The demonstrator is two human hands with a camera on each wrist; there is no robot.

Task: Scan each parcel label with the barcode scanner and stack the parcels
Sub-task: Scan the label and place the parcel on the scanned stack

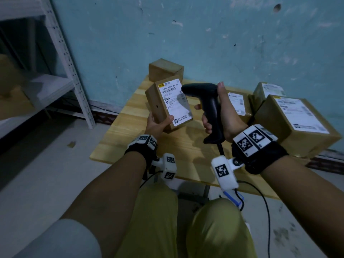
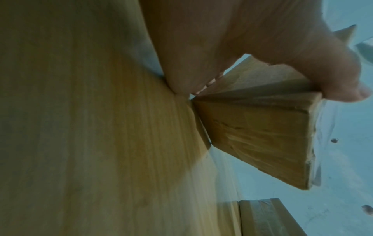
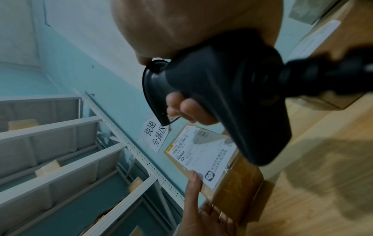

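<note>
Cardboard parcel [image 1: 168, 104] gripped from below in left hand [image 1: 158, 124], thumb curled onto the lower edge of its white label [image 1: 176, 101], tilted up off wooden table [image 1: 119, 144]; just right of that hand, black barcode scanner [image 1: 204, 101] clasped by the handle in right hand [image 1: 221, 112], fingers wrapped round, thumb up along the back, nose aimed at the label, close but apart; beyond the left hand, a plain box [image 1: 165, 69]; right of the right hand, more labelled parcels [image 1: 296, 125] resting on the table.

scanner cord [image 3: 333, 75] blurred, shelf [image 1: 55, 53] cropped
</note>
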